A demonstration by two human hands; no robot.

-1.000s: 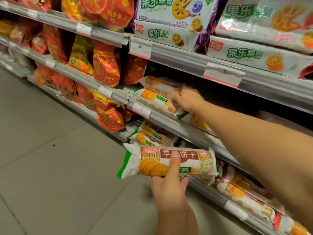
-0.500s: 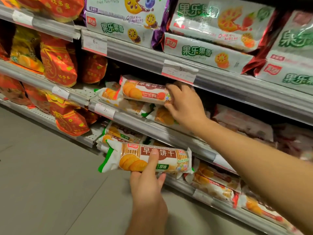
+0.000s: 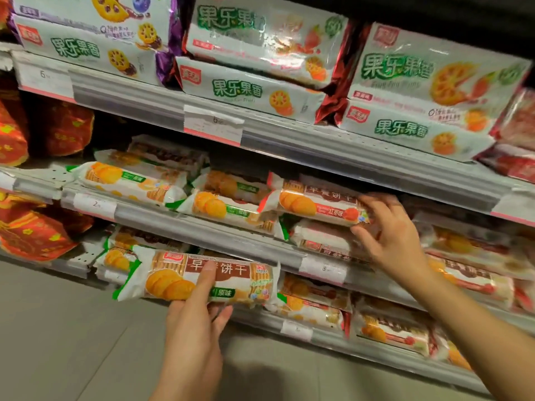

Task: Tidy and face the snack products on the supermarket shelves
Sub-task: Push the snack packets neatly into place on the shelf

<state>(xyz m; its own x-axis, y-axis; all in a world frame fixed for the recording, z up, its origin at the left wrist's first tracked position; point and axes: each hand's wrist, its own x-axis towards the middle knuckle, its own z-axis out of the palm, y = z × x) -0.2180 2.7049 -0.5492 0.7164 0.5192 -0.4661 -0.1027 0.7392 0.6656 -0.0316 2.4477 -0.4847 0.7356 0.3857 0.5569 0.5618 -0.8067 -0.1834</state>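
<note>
My left hand (image 3: 194, 322) grips a green-ended biscuit roll (image 3: 173, 280) in front of the lower shelves, thumb across its brown label. My right hand (image 3: 390, 235) holds the right end of a red-ended biscuit roll (image 3: 309, 202) lying on top of other rolls on the middle shelf (image 3: 202, 227). Several green-ended rolls (image 3: 127, 180) lie to its left on the same shelf. Red-ended rolls (image 3: 466, 273) fill the shelf part to the right of my hand.
Large white fruit-biscuit packs (image 3: 249, 91) line the top shelf above. Red and gold bags (image 3: 31, 235) hang at the left. More biscuit rolls (image 3: 390, 328) lie on the bottom shelf. Grey floor tiles (image 3: 58, 342) spread below left.
The view has swung right and closer. My right hand has carried the red-ended roll rightward along the middle shelf. My left hand keeps its hold on the green-ended roll.
</note>
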